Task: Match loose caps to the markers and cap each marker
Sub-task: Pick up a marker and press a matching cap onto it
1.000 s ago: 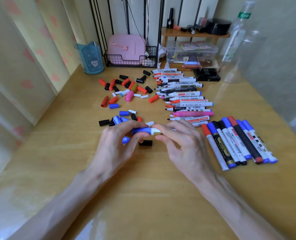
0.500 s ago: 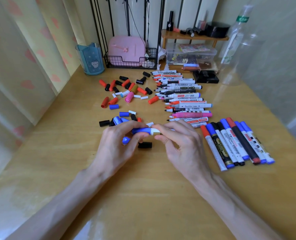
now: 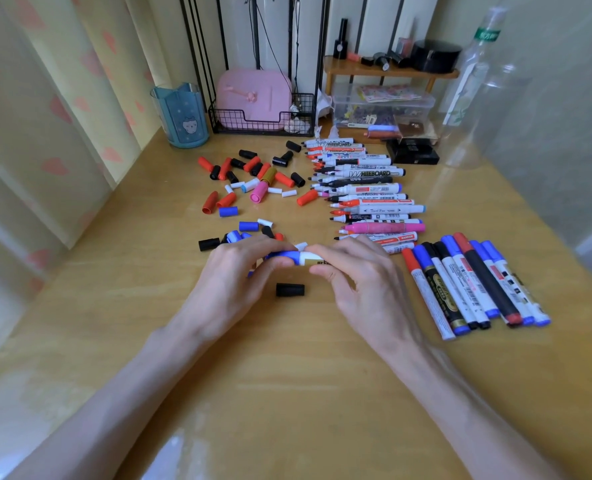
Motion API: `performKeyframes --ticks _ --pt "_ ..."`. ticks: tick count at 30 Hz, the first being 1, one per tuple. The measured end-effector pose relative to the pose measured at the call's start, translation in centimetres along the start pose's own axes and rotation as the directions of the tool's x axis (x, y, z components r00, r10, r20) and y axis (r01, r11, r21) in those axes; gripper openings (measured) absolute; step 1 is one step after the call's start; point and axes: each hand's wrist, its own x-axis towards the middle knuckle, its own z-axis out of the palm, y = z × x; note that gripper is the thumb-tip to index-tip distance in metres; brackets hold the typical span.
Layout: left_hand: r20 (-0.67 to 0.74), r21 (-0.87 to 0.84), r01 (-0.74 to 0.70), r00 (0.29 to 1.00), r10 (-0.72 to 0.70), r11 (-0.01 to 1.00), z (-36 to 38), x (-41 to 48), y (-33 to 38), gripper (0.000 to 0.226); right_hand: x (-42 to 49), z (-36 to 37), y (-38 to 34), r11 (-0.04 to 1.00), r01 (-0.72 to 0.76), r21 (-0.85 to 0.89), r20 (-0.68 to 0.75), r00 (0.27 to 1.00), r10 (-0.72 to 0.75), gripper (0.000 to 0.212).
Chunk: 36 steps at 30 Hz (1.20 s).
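Observation:
My left hand [image 3: 232, 282] pinches a blue cap [image 3: 285, 257] that sits on the end of a white marker [image 3: 313, 260]. My right hand [image 3: 363, 285] grips that marker's barrel, hiding most of it. A loose black cap [image 3: 290, 289] lies on the table just below the two hands. Loose caps [image 3: 253, 181] in red, black, white, blue and pink lie scattered behind my left hand. A column of uncapped markers [image 3: 367, 192] lies behind my right hand. Several capped markers [image 3: 474, 285] lie side by side to the right.
At the back of the wooden table [image 3: 287, 393] stand a blue cup [image 3: 183, 116], a wire basket [image 3: 263, 123] with a pink case, a clear box [image 3: 381, 105] under a small wooden shelf, and a clear bottle [image 3: 474, 88]. A curtain hangs along the left.
Both hands stay on the same marker and blue cap; my left fingers have shifted slightly along the cap. The view has tilted a little.

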Motion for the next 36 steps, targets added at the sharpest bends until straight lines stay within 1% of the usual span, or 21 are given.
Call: performKeyframes --ticks 2,4,6,7,9,10,12,13,14,16,18,19,21,22,24,26,28,30,32,34,36 --pt "0.001 -0.024 0.025 1.0 -0.025 0.999 0.1 -0.3 0.1 0.019 -0.1 0.1 -0.2 0.999 0.033 0.008 -0.008 0.999 -0.033 0.026" --pt "-0.001 -0.077 0.092 0.996 -0.092 0.993 0.1 -0.4 -0.1 0.018 0.0 -0.2 0.1 0.998 0.055 -0.019 -0.036 0.998 -0.055 0.025" --pt "-0.019 -0.121 0.176 0.984 -0.179 0.977 0.0 -0.4 -0.5 0.024 0.1 -0.9 0.8 0.997 0.045 -0.062 -0.092 0.995 -0.05 0.026" --pt "-0.026 -0.109 0.198 0.979 -0.202 0.974 -0.3 -0.4 -0.7 0.022 0.0 -1.2 1.3 0.998 0.027 -0.065 -0.112 0.993 -0.034 0.027" --pt "-0.016 -0.039 0.202 0.979 -0.202 0.979 -0.6 -0.7 -0.9 0.014 -0.1 -1.4 2.0 0.998 -0.011 -0.054 -0.112 0.994 0.005 0.029" --pt "0.0 0.008 0.175 0.985 -0.175 0.985 -0.6 -0.8 -1.0 0.013 -0.2 -1.3 2.1 0.998 -0.022 -0.054 -0.098 0.995 0.017 0.029" --pt "0.045 0.094 0.08 0.995 -0.084 0.992 -0.5 -0.9 -1.1 0.024 -0.1 -1.1 1.9 0.998 -0.027 -0.05 -0.068 0.997 0.024 0.028" --pt "0.049 0.115 0.051 0.997 -0.057 0.992 -0.4 -0.9 -1.4 0.03 -0.1 -1.0 1.8 0.999 -0.027 -0.044 -0.056 0.998 0.024 0.027" --pt "0.022 0.124 0.057 0.998 -0.06 0.991 -0.5 -0.8 -1.7 0.032 0.0 -0.9 1.7 0.999 -0.026 -0.038 -0.045 0.999 0.025 0.025" --pt "-0.085 0.147 0.13 0.989 -0.119 0.981 -1.1 -0.5 -2.6 0.032 -0.1 -0.8 1.5 0.999 -0.03 -0.027 -0.027 0.999 0.029 0.022" --pt "-0.192 0.247 0.233 0.963 -0.188 0.941 -1.5 -0.2 -3.9 0.035 -0.1 -0.7 1.5 0.999 -0.033 -0.026 -0.022 0.999 0.033 0.021" --pt "-0.211 0.304 0.289 0.95 -0.232 0.908 -1.5 -0.1 -4.5 0.041 -0.1 -0.7 1.5 0.999 -0.037 -0.028 -0.023 0.999 0.037 0.021" --pt "-0.186 0.395 0.364 0.931 -0.314 0.844 -1.3 0.0 -5.2 0.051 -0.1 -0.6 1.4 0.998 -0.046 -0.031 -0.021 0.999 0.046 0.022" --pt "-0.166 0.423 0.372 0.928 -0.333 0.826 -1.1 0.0 -5.3 0.051 -0.1 -0.6 1.4 0.998 -0.05 -0.03 -0.017 0.999 0.05 0.022" --pt "-0.15 0.437 0.362 0.932 -0.33 0.824 -0.8 0.0 -5.3 0.047 -0.1 -0.6 1.4 0.998 -0.058 -0.025 -0.006 0.998 0.058 0.022" --pt "-0.156 0.408 0.34 0.94 -0.303 0.847 -1.0 0.1 -5.2 0.044 -0.1 -0.6 1.4 0.998 -0.063 -0.024 -0.001 0.998 0.063 0.022" --pt "-0.159 0.328 0.303 0.951 -0.264 0.895 -1.3 0.1 -4.7 0.036 -0.1 -0.6 1.5 0.997 -0.067 -0.024 0.0 0.998 0.067 0.022" --pt "-0.176 0.171 0.267 0.955 -0.237 0.948 -1.7 0.1 -3.8 0.023 0.0 -0.6 1.5 0.998 -0.065 -0.019 -0.007 0.998 0.065 0.023" --pt "-0.161 0.024 0.226 0.962 -0.22 0.974 -1.9 0.1 -2.7 0.018 -0.1 -0.6 1.4 0.998 -0.068 -0.002 -0.02 0.998 0.067 0.024" --pt "-0.117 -0.12 0.186 0.973 -0.2 0.975 -1.7 0.0 -1.7 0.028 -0.1 -0.6 1.4 0.998 -0.064 0.016 -0.031 0.997 0.065 0.025" --pt "-0.079 -0.262 0.205 0.969 -0.233 0.943 -1.5 -0.1 -0.8 0.039 -0.1 -0.6 1.3 0.998 -0.055 0.039 -0.037 0.998 0.057 0.025"
